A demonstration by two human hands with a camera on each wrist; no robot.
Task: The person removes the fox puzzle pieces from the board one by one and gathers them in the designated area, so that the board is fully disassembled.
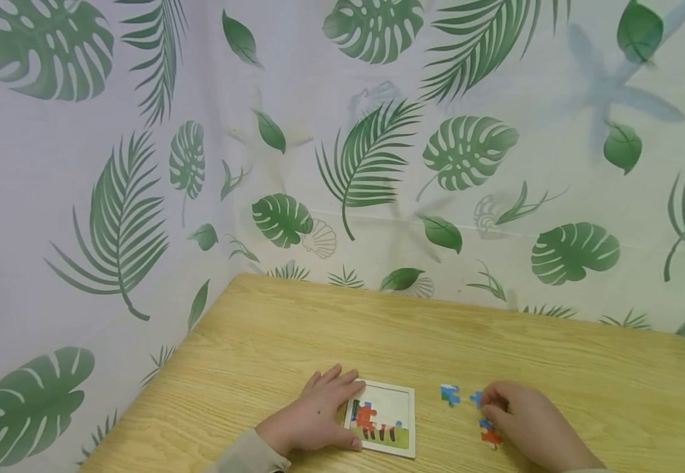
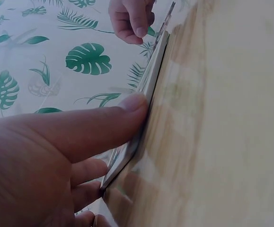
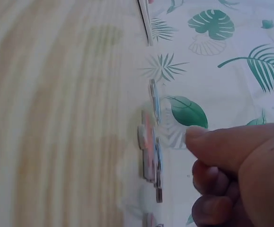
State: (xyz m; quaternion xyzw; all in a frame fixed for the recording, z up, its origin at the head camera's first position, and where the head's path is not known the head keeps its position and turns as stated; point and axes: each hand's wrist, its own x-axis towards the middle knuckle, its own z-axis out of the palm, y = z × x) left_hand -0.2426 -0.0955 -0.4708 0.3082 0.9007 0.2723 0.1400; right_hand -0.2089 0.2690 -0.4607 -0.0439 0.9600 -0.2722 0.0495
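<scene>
My left hand (image 1: 321,412) holds the white-framed jigsaw tray (image 1: 411,420) at its left side, with the thumb on the near edge and the fingers spread toward the far corner. In the left wrist view the thumb presses the tray's rim (image 2: 148,87). Fitted at the tray's left and bottom are a red piece (image 1: 366,416) and a green strip with dark striped legs. My right hand (image 1: 522,417) hovers over loose pieces, its fingers loosely bent and nothing visible between thumb and fingers (image 3: 207,176). Close by its fingertips lies a small blue piece (image 1: 475,398).
A blue and green puzzle piece (image 1: 450,394) lies between the tray and my right hand. Below that hand is a red and blue piece (image 1: 487,433); in the right wrist view several pieces (image 3: 149,151) overlap. The wooden table (image 1: 342,328) meets a leaf-printed wall covering (image 1: 377,230).
</scene>
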